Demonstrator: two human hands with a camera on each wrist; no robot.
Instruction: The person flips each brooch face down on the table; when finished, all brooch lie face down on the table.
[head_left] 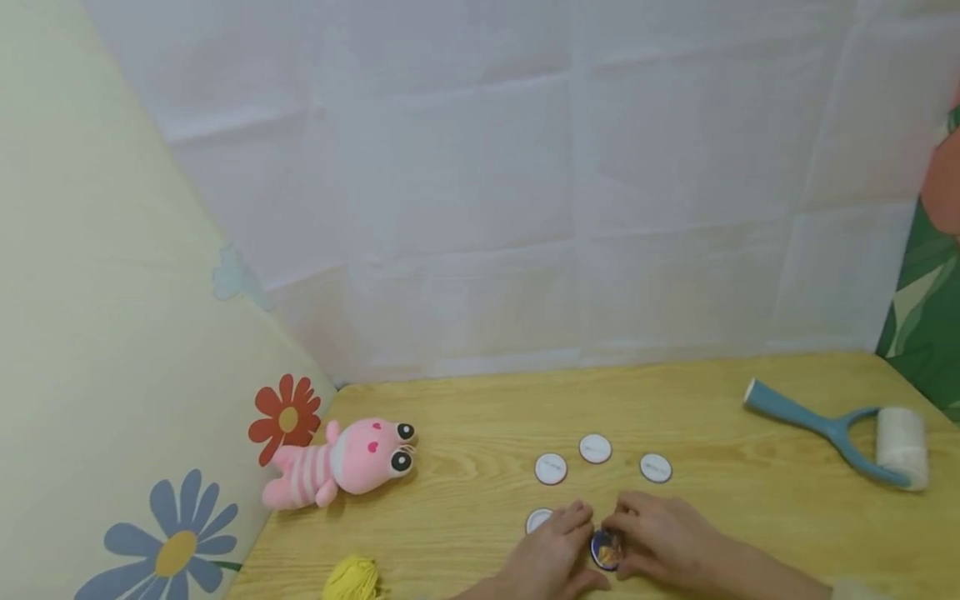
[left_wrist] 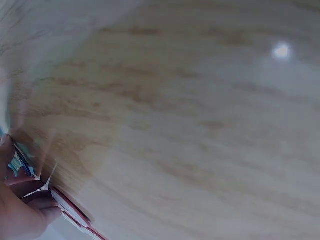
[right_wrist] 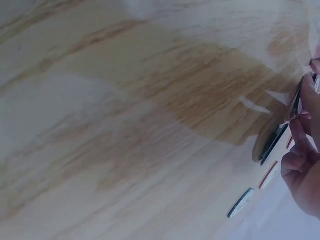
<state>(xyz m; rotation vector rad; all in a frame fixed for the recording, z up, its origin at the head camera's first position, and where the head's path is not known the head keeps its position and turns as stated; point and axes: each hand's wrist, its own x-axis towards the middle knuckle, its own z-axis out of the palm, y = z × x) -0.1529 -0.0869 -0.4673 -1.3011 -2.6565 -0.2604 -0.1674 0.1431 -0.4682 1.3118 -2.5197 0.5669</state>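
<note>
Between my two hands is a round pin badge [head_left: 606, 551] with a dark blue and orange picture face, tilted up toward me. My right hand [head_left: 667, 533] pinches its right side between thumb and fingers. Around its left side are the thumb and fingers of my left hand [head_left: 551, 550]. In the left wrist view the badge [left_wrist: 22, 162] shows as a thin edge at the fingertips. Partly covered by my left hand, a white-backed badge [head_left: 537, 520] lies on the table. The right wrist view catches the right hand [right_wrist: 302, 172] at its edge.
Farther out lie three more white-backed badges: a left one [head_left: 551, 468], a middle one [head_left: 596, 448] and a right one [head_left: 656, 467]. A pink striped plush toy [head_left: 341, 467] and yellow yarn [head_left: 352, 579] are at left. A blue-handled lint roller [head_left: 840, 433] rests at right.
</note>
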